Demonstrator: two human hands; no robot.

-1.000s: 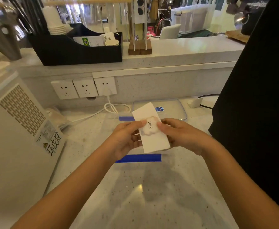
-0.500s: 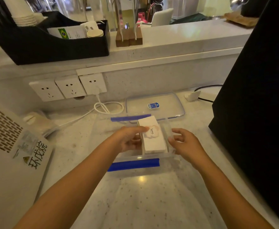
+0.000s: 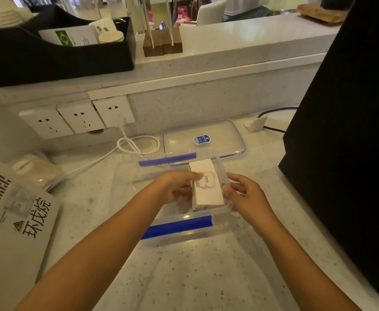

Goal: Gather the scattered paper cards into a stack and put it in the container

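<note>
A stack of white paper cards, top card reading "love", lies in the right part of a clear plastic container with blue clasps on its near and far rims. My left hand grips the stack's left edge, thumb on the top card. My right hand sits against the container's right wall, fingers spread and touching the wall beside the stack.
The container's clear lid lies just behind it. A white cable loops from the wall sockets. A white appliance stands at left, a tall black object at right. A black organiser tray sits on the raised ledge.
The stack went from being held up in both hands down into the container. My right hand let go and moved to the container's right wall.
</note>
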